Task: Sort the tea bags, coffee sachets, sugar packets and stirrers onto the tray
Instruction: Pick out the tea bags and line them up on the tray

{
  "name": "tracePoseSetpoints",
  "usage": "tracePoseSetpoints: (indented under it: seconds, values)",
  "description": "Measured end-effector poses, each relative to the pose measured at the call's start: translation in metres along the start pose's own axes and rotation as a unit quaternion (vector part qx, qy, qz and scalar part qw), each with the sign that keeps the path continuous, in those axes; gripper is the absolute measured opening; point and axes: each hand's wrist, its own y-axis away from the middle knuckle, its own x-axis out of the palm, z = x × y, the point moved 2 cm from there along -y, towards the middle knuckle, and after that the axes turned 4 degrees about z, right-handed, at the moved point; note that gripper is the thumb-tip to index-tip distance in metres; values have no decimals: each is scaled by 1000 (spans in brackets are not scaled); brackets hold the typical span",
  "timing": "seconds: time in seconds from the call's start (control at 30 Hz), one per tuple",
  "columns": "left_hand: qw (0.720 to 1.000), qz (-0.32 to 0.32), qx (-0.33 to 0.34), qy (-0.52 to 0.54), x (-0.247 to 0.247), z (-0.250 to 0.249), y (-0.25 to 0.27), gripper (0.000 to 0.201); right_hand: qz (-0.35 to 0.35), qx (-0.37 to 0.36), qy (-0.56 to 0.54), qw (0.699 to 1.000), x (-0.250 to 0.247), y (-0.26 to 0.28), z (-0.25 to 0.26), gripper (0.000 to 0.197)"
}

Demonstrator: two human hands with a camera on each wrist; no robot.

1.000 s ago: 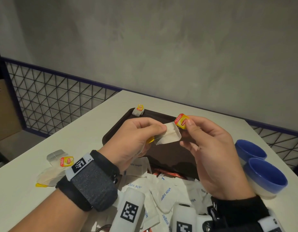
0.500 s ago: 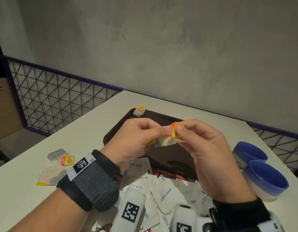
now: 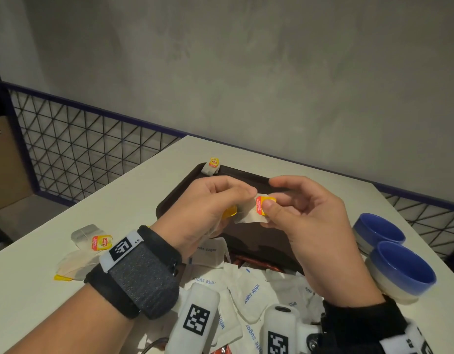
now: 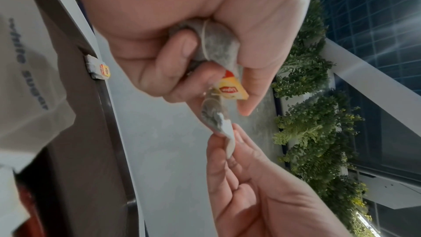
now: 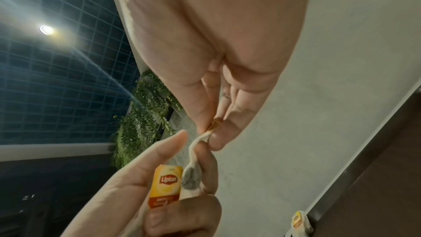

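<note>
Above the dark brown tray (image 3: 246, 175), both hands hold one white tea bag (image 3: 248, 217). My left hand (image 3: 231, 198) pinches its left end and also grips a second tea bag (image 4: 218, 46) with a yellow tag (image 4: 231, 90) in its curled fingers. My right hand (image 3: 274, 198) pinches the right end, its thumb pressing the red and yellow tag (image 3: 263, 204) against the bag. Another tea bag (image 3: 211, 166) lies on the tray's far left corner. White sugar packets (image 3: 251, 287) are heaped at the tray's near end, over red sachets (image 3: 256, 264).
Loose tea bags (image 3: 93, 244) lie on the white table (image 3: 67, 315) left of my left wrist. Two blue bowls (image 3: 399, 272) stand at the right, near the table edge. A wire fence (image 3: 80, 154) runs behind the table's left side.
My right hand has brought the tag, held up and apart a second ago, down against the tea bag. The two hands have closed together.
</note>
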Motion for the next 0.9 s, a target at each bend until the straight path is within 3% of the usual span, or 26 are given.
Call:
tracePoseSetpoints:
  seconds: [0.2,0.37,0.67,0.9]
  values:
    - [1000,13,13,-24,-2,0,2,40,-27,-10,-19,999,-3,0,3,36]
    - [999,12,28,-22,-4,1,0,37,-4,29,-28,999,2,0,-1,35]
    - [998,55,33,27,-1,-6,5,22,-22,20,-67,997,-2,0,4,31]
    - [995,52,77,-44,-1,-4,3,14,-10,43,-114,993,-3,-1,5,33]
